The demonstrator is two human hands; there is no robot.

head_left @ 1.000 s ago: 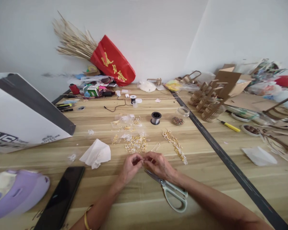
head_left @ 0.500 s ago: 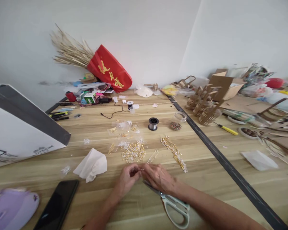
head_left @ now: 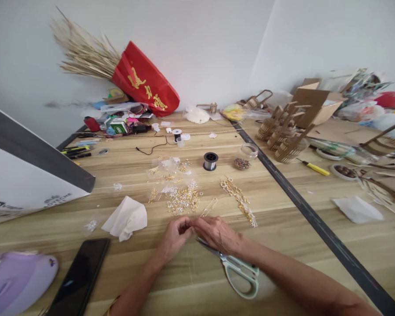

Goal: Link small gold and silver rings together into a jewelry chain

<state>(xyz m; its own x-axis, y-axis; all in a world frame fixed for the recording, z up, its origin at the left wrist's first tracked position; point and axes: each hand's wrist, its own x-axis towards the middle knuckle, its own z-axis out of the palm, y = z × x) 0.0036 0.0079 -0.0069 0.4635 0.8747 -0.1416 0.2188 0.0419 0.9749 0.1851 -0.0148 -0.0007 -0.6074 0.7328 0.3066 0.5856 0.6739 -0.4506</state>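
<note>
My left hand [head_left: 175,237] and my right hand [head_left: 217,235] meet fingertip to fingertip at the lower middle of the view. Both are closed in a pinch, and whatever lies between the fingers is too small to make out. Beneath my right hand lie scissors [head_left: 242,276] with pale green handles. A pile of gold and silver beads [head_left: 183,200] sits just beyond the fingers. Close to it are a thin metal pin-like loop [head_left: 210,206] and, further right, a bundle of gold and silver chains [head_left: 238,201].
A wire spool [head_left: 210,161] and a jar of beads [head_left: 242,163] stand beyond the pile. Left are a crumpled tissue [head_left: 127,218], a black phone [head_left: 80,276] and a white box [head_left: 29,175]. Small woven baskets [head_left: 288,149] and a yellow-handled tool [head_left: 317,169] are right.
The view has tilted slightly, so the table items appear a little higher. Both hands remain together, with a slight shift of the fingers.
</note>
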